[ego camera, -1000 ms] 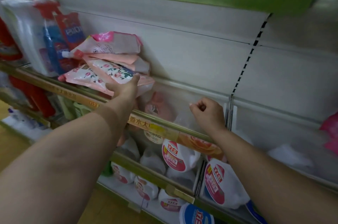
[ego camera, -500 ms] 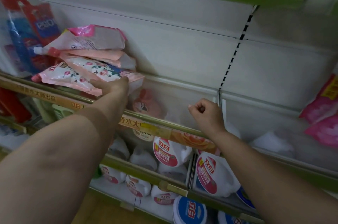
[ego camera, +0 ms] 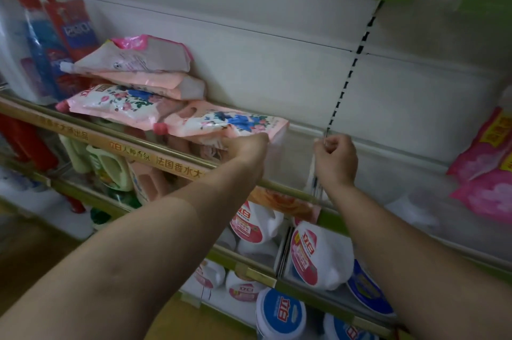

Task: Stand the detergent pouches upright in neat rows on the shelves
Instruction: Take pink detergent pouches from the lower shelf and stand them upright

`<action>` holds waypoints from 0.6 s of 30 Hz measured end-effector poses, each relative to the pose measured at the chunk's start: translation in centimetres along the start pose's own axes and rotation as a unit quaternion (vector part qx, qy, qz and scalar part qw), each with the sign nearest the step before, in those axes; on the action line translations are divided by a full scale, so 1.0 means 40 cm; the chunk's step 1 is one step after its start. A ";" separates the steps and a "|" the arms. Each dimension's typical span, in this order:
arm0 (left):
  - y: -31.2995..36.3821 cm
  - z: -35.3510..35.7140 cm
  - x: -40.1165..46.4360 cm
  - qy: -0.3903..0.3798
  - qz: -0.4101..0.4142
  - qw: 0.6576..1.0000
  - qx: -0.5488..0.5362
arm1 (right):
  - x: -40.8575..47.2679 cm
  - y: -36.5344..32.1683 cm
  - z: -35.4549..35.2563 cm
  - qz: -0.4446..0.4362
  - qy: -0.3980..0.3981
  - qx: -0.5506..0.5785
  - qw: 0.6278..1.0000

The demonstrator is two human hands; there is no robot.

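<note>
Gripping the near right end of a floral pink pouch (ego camera: 227,123), the left hand (ego camera: 245,147) has its fingers curled around the pack's edge, so the pouch lies flat and partly drawn out over the shelf's gold front rail (ego camera: 155,158). Just left of that grip, three more pouches lie stacked on their sides: a floral one (ego camera: 119,105) at the bottom, a plain pink one (ego camera: 166,84) over it, and a pale one with a pink top seam (ego camera: 138,55) uppermost (none of them stands upright). Farther left of the stack stand clear-bagged spray bottles (ego camera: 41,40) in red and blue.

To the right of the grip, the right hand (ego camera: 336,158) is curled into a fist at the clear shelf divider (ego camera: 314,173); it seems to pinch the divider's top edge, though the blur leaves this unsure. Well to the right lie pink pouches (ego camera: 487,167) on the same shelf. Below the grip, white detergent jugs (ego camera: 318,256) with pink labels fill the lower shelves.
</note>
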State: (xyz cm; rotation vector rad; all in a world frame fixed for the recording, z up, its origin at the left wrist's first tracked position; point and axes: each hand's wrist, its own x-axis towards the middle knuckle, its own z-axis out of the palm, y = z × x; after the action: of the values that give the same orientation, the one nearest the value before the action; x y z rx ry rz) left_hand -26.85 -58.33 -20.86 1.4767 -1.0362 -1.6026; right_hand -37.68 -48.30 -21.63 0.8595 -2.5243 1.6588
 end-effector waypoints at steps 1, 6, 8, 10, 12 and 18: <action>0.004 0.009 -0.031 -0.047 -0.008 0.999 -0.015 | 0.011 0.008 -0.019 0.001 0.014 -0.005 1.000; -0.015 0.083 -0.143 -0.159 -0.009 0.986 0.042 | 0.073 0.023 -0.124 0.013 0.076 -0.036 0.996; -0.025 0.107 -0.164 -0.203 -0.010 0.977 0.072 | 0.103 0.025 -0.163 0.035 0.068 -0.049 0.996; -0.026 0.119 -0.193 -0.256 -0.027 0.962 0.088 | 0.131 0.028 -0.194 0.067 0.036 -0.077 0.994; -0.031 0.127 -0.212 -0.316 -0.034 0.943 0.095 | 0.151 0.033 -0.216 0.113 -0.017 -0.109 0.987; -0.022 0.122 -0.222 -0.406 -0.054 0.904 0.122 | 0.174 0.064 -0.274 0.207 -0.209 -0.075 0.953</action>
State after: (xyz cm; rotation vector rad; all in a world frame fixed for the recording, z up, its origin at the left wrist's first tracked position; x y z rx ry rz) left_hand -30.88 -49.50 -17.78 1.0018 -1.6769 -2.3159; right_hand -47.88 -41.29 -16.96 0.7748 -3.2637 1.4612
